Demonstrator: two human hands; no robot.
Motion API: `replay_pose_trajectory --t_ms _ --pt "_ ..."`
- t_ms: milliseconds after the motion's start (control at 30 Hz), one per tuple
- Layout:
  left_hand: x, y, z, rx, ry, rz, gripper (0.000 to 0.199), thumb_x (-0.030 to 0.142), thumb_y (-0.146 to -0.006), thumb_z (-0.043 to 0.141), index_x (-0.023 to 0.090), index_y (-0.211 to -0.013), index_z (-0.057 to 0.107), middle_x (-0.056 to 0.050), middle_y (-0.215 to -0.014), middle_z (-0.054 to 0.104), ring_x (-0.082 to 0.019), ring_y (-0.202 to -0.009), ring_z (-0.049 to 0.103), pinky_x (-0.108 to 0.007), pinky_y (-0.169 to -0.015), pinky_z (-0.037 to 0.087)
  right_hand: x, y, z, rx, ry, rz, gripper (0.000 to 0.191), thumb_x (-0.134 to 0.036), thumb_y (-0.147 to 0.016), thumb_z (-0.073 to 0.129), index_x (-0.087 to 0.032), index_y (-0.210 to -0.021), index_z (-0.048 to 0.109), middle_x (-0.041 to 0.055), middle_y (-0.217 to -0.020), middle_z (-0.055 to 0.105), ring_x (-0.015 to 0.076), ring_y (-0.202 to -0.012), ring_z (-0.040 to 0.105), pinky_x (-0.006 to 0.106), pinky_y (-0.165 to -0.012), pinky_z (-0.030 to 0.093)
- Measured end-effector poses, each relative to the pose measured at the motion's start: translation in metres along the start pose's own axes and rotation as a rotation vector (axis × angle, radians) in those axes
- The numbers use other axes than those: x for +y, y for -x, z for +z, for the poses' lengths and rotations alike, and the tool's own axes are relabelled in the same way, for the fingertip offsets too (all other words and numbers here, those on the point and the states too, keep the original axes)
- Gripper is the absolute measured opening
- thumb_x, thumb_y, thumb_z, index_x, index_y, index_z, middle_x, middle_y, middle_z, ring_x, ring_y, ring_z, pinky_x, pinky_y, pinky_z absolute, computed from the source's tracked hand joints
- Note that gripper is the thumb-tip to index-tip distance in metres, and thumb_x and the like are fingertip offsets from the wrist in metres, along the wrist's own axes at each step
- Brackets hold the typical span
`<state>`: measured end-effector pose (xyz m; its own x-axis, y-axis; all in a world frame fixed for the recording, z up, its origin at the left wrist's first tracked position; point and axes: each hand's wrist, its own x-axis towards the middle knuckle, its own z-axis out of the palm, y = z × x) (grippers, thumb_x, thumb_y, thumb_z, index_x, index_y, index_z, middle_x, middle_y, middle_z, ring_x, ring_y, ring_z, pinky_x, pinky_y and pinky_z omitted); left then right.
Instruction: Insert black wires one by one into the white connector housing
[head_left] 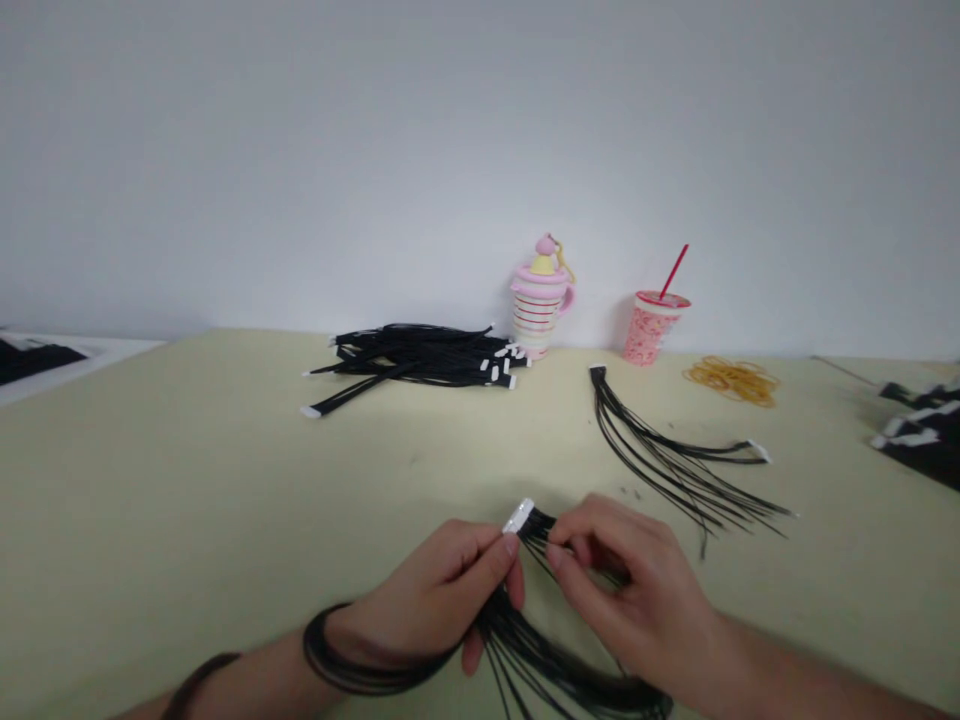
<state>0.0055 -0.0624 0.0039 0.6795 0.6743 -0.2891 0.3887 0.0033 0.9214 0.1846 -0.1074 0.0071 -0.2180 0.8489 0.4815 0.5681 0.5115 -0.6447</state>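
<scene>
My left hand [457, 590] is closed on a wire harness, its thumb and fingers at a white connector [519, 516] with black wires running out of it. Just to the right, my right hand [630, 580] pinches one or more of the thin black wires close to that connector. The bundle of black wires [540, 650] hangs below and between both hands. Around my left wrist lies a loop of thin black strands [360, 685]. Another black wire harness [652, 445], its wires fanned out, lies on the table beyond my right hand.
A pile of black harnesses with white connectors [420, 355] lies at the back. Behind it stand a striped pink cup [536, 310] and a pink tumbler with a red straw [649, 330]. Yellow rubber bands [733, 380] lie right of these. More harnesses [926, 440] are at the right edge.
</scene>
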Motion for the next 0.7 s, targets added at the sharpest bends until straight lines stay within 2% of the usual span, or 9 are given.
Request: replay_pose_trajectory --t_ms 67,167,267,367,400,467,567,633,700 --pt "-0.001 0.000 0.000 -0.022 -0.022 -0.016 0.046 0.050 -0.086 0.032 0.012 -0.069 0.051 0.003 -0.051 0.039 -0.007 -0.035 0.042 -0.012 -0.029 0.028 0.004 -0.002 -0.002 0.082 0.016 -0.023 0.021 -0.015 -0.072 0.058 -0.014 -0.093 0.057 0.0048 -0.085 0.053 0.0139 -0.076 0.048 0.023 -0.067 0.038" --pt "-0.003 0.002 0.002 0.033 -0.122 0.051 0.042 0.044 -0.088 0.031 0.013 -0.071 0.052 0.002 -0.054 0.043 -0.008 -0.040 0.043 -0.016 -0.036 0.035 0.012 -0.004 0.002 -0.111 -0.160 0.101 0.012 -0.020 -0.078 0.054 -0.013 -0.086 0.057 0.0033 -0.077 0.052 0.0125 -0.069 0.047 0.022 -0.062 0.037" --pt "-0.004 0.008 0.004 0.289 -0.301 0.318 0.024 0.029 -0.090 0.034 0.015 -0.084 0.053 -0.003 -0.072 0.054 -0.013 -0.065 0.053 -0.021 -0.059 0.044 0.018 -0.006 0.010 -0.208 -0.437 0.315 0.021 -0.028 -0.083 0.048 -0.012 -0.069 0.051 -0.0025 -0.056 0.042 0.0083 -0.052 0.038 0.019 -0.048 0.029" --pt "-0.005 0.016 0.007 0.496 -0.482 0.725 0.024 0.011 -0.084 0.039 0.019 -0.105 0.046 -0.007 -0.104 0.053 -0.018 -0.097 0.048 -0.031 -0.086 0.037 0.021 -0.008 0.015 -0.007 -0.599 0.465 0.028 -0.036 -0.081 0.054 -0.013 -0.066 0.045 -0.0032 -0.056 0.042 0.0078 -0.051 0.038 0.018 -0.048 0.029" --pt "-0.005 0.018 0.008 0.486 -0.532 0.849 0.030 0.007 -0.080 0.040 0.020 -0.107 0.044 -0.007 -0.108 0.052 -0.019 -0.101 0.045 -0.034 -0.090 0.034 0.022 -0.008 0.015 0.068 -0.649 0.515 0.029 -0.038 -0.079 0.055 -0.013 -0.067 0.045 -0.0031 -0.057 0.043 0.0080 -0.052 0.039 0.018 -0.049 0.030" --pt "-0.005 0.020 0.012 0.332 -0.580 0.973 0.029 0.005 -0.076 0.040 0.020 -0.100 0.047 -0.007 -0.101 0.055 -0.019 -0.095 0.048 -0.034 -0.087 0.036 0.025 -0.010 0.014 0.198 -0.759 0.616 0.029 -0.039 -0.075 0.060 -0.014 -0.070 0.046 -0.0026 -0.060 0.046 0.0087 -0.054 0.041 0.018 -0.050 0.032" --pt "-0.003 0.015 0.015 0.053 -0.551 0.825 0.018 0.009 -0.079 0.037 0.018 -0.089 0.050 -0.006 -0.078 0.056 -0.016 -0.076 0.050 -0.027 -0.072 0.040 0.031 -0.012 0.011 0.290 -0.922 0.681 0.028 -0.036 -0.069 0.066 -0.013 -0.071 0.049 -0.0012 -0.062 0.050 0.0094 -0.054 0.044 0.018 -0.051 0.034" --pt "-0.002 0.010 0.010 -0.010 -0.566 0.724 0.016 0.012 -0.080 0.037 0.016 -0.087 0.051 -0.006 -0.075 0.054 -0.016 -0.073 0.049 -0.026 -0.070 0.039 0.036 -0.014 0.009 0.308 -1.025 0.692 0.025 -0.032 -0.065 0.067 -0.013 -0.070 0.051 -0.0010 -0.060 0.051 0.0094 -0.053 0.044 0.019 -0.050 0.034" --pt "-0.001 0.006 -0.002 -0.002 -0.688 0.718 0.011 0.013 -0.078 0.041 0.015 -0.082 0.051 -0.007 -0.077 0.053 -0.017 -0.076 0.048 -0.028 -0.072 0.037 0.039 -0.015 0.007 0.319 -1.118 0.699 0.021 -0.025 -0.063 0.066 -0.012 -0.076 0.055 -0.0017 -0.058 0.050 0.0092 -0.051 0.044 0.019 -0.049 0.035"
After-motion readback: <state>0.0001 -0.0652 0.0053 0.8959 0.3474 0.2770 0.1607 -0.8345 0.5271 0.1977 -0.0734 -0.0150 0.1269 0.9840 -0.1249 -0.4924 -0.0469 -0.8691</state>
